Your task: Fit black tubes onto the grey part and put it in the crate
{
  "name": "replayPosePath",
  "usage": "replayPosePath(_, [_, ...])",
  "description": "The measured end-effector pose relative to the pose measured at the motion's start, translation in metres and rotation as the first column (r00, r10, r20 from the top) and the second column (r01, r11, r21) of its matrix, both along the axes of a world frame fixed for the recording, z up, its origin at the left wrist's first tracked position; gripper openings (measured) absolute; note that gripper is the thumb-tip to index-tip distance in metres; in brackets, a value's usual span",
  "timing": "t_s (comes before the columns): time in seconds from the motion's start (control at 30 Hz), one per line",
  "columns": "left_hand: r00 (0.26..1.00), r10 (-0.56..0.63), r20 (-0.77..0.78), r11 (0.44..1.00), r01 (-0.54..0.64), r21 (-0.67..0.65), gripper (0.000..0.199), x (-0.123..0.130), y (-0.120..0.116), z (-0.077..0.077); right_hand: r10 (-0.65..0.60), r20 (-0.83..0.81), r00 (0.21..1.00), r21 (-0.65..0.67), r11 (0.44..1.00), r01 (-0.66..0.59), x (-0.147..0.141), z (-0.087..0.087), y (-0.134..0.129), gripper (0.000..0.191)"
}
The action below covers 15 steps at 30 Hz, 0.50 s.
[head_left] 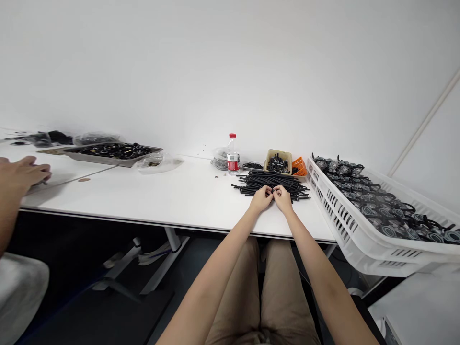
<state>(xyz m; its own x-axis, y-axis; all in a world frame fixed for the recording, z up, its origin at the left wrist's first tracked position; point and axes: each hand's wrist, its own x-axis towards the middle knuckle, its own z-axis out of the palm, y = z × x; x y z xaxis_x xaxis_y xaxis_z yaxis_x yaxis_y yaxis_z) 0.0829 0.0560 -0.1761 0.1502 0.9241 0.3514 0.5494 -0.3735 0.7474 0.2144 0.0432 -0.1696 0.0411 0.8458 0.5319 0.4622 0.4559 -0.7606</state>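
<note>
Both hands, left hand (261,199) and right hand (283,199), meet at the table (172,196) edge, fingers pinching one small black tube piece (273,190). The tube pile (271,184) remains large; the white crate (345,220) holds many assembled parts.

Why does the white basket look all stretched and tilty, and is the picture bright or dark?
In the head view the wide lens bends the edges, so the white slotted plastic basket leans. Light is bright and even on the white table; it is dark under it. The left hand and right hand look sharp; the small black piece they pinch is too tiny to make out.
</note>
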Motion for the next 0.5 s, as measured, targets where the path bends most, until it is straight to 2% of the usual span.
replayPosePath(0.2, [1.000,0.002,0.015,1.000,-0.002,0.007,0.037,0.0003,0.0029,-0.0027,0.006,-0.008,1.000,0.008,1.000,-0.006,0.0003,-0.0009,0.0005,0.011])
replayPosePath(0.43, [0.997,-0.050,0.066,0.998,0.048,0.037,0.018,0.0002,0.0044,-0.0037,0.014,-0.009,1.000,0.011,1.000,-0.014,0.0004,-0.0020,0.0017,0.011])
replayPosePath(0.5, [0.994,-0.068,0.082,0.997,0.064,0.049,0.018,0.0008,0.0053,-0.0045,0.013,-0.006,1.000,0.011,1.000,-0.013,0.0004,-0.0026,0.0018,0.011])
